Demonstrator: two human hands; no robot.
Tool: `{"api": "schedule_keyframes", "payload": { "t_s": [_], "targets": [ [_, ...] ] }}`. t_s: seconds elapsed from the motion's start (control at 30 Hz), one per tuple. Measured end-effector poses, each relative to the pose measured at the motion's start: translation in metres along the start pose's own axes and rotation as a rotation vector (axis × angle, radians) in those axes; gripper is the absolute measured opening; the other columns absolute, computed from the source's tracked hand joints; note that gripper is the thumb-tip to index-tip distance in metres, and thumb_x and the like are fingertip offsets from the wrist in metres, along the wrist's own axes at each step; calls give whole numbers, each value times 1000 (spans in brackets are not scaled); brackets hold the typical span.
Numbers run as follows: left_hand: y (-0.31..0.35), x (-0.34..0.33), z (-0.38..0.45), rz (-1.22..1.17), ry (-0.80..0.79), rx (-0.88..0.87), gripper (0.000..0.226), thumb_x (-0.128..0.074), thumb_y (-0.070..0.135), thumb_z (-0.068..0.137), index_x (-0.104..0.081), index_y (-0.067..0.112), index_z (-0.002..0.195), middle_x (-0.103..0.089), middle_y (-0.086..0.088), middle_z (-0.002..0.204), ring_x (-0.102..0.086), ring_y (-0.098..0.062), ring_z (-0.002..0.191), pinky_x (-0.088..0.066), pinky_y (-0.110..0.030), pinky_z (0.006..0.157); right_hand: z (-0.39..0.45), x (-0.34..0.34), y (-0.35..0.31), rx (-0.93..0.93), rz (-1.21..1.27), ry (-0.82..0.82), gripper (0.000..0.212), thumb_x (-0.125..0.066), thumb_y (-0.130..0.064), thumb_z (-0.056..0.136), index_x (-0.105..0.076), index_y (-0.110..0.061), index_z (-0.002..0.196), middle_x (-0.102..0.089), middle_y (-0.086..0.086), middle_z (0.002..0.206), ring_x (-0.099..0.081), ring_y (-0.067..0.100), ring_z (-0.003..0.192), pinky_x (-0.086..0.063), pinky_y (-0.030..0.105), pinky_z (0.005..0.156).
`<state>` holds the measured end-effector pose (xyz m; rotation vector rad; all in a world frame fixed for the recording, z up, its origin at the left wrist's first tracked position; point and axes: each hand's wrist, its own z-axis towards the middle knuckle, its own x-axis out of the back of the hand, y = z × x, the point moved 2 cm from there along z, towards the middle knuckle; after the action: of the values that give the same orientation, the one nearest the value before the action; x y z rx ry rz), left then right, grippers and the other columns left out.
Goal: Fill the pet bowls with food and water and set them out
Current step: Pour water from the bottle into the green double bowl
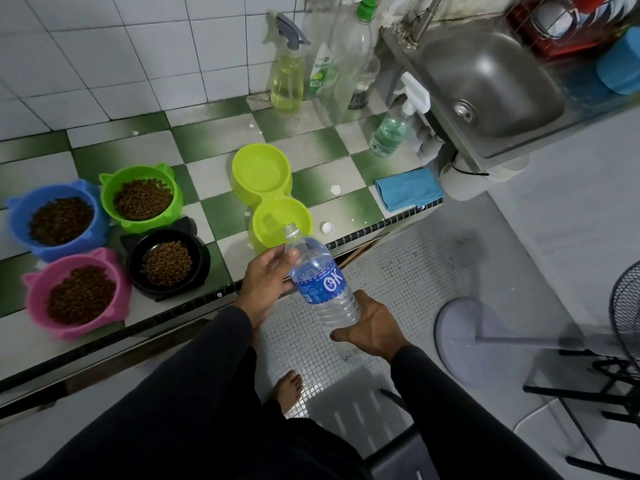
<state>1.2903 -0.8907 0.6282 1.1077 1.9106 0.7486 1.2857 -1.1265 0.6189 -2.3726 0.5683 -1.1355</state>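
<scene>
1. head view shows our right hand [372,332] with fingers curled round the base of the water bottle [320,278], near frame centre.
2. our left hand [266,280] holds the bottle's shoulder, thumb pressed on it.
3. the uncapped neck tilts over the near basin of the lime double bowl [268,192] on the worktop [201,147]; both basins hold water.
4. a white cap [327,228] lies just right of it.
5. at left, the blue bowl [57,220], green bowl [140,197], black bowl [166,261] and pink bowl [78,294] hold kibble.
</scene>
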Motion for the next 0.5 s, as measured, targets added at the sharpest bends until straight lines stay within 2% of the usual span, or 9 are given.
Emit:
{"api": "schedule_keyframes", "payload": {
  "t_s": [0.13,0.3,0.5],
  "targets": [
    [1,-1,1,2,17,2,37,-64,34,99,-64,13,130,-75,-1,121,-73,-17,110,-62,-33,80,0,1,-2,-11,-30,-11,69,-84,-57,55,-55,-30,111,-67,-11,101,-65,8,91,-57,36,86],
    [2,-4,0,-18,18,23,27,-62,32,101,-66,16,123,-77,0,116,-75,-15,105,-61,-29,74,-2,4,-5,-29,-9,-24,69,-84,-57,52,-57,-31,110,-69,-11,101,-67,10,92,-58,37,87],
    [-1,-5,3,-18,39,39,32,-63,38,98,-67,17,122,-77,-1,116,-75,-18,104,-62,-34,77,-6,11,-6,-8,-7,-25,68,-82,-60,50,-57,-32,108,-70,-10,99,-67,10,90,-59,38,85]
  ]
}}
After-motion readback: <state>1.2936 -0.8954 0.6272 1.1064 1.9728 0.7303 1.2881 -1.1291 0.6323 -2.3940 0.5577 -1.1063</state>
